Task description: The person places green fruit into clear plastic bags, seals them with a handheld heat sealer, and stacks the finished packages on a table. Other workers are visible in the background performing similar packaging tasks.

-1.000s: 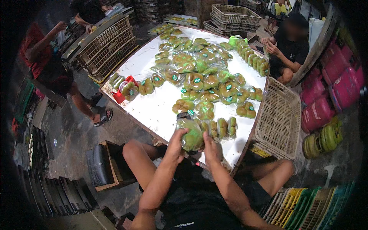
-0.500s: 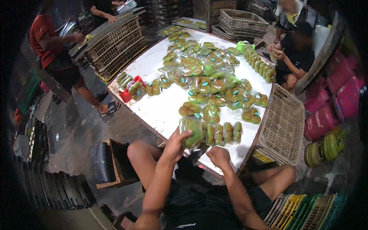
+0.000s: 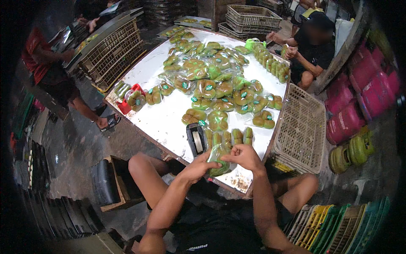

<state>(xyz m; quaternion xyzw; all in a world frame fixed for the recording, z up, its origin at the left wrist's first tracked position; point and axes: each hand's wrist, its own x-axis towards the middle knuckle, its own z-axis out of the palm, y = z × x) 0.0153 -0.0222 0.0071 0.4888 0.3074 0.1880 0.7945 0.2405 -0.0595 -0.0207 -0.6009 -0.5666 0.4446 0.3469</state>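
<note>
My left hand (image 3: 197, 169) grips a clear plastic bag of green bread buns (image 3: 220, 171) at the table's near edge, its thumb across the front. My right hand (image 3: 246, 157) is closed in a pinch on the bag's plastic at its right side. A black tape dispenser (image 3: 196, 140) stands just beyond my left hand. Past the bag, a row of bagged buns (image 3: 237, 136) stands on edge. Many more bagged green-brown buns (image 3: 207, 88), some with small green stickers, cover the white table (image 3: 165, 122).
Beige crates stand right of the table (image 3: 301, 127) and behind it (image 3: 253, 17). Pink gas cylinders (image 3: 346, 127) line the right. A co-worker (image 3: 313, 46) sits at the far right; another (image 3: 42, 59) stands left. A red tape dispenser (image 3: 125, 106) sits at the table's left corner.
My left hand has brought the bag down and right, uncovering the black tape dispenser. My right hand has come up to pinch the bag. The whole view has shifted slightly.
</note>
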